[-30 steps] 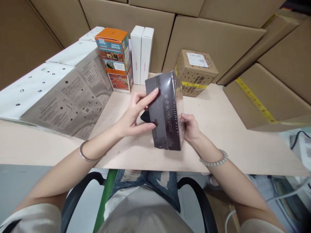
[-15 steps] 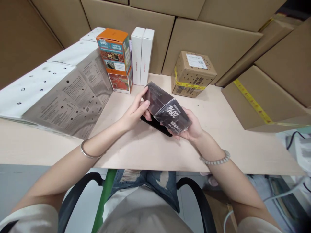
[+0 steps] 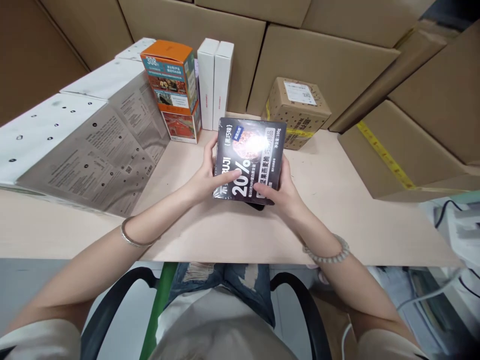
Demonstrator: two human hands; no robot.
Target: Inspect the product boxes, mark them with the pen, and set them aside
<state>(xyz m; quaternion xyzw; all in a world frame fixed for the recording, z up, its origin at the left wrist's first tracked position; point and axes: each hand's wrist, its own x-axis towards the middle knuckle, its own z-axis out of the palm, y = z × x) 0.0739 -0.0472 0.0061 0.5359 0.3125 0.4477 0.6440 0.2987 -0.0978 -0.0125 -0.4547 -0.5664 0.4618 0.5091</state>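
A dark snack box (image 3: 250,159) in shiny clear wrap is held above the table, its printed front with a large "20%" facing me. My left hand (image 3: 210,177) grips its left side, thumb lying across the front. On the opposite edge, my right hand (image 3: 283,192) holds it with the thumb pressed on the lower front. The other fingers of both hands are mostly hidden behind the box. Beneath it, a corner of a flat black object (image 3: 257,206) shows on the table; its kind cannot be made out.
Orange printed boxes (image 3: 170,90) and white upright boxes (image 3: 215,85) stand at the back. Large white cartons (image 3: 93,140) line the left. A small taped cardboard box (image 3: 298,107) sits behind my right hand. Bigger cardboard cartons (image 3: 408,155) flank the right of the table (image 3: 348,225).
The snack box has been turned from a tilted edge view so its front faces me. Both thumbs now lie on that front, and the box covers more of the black object.
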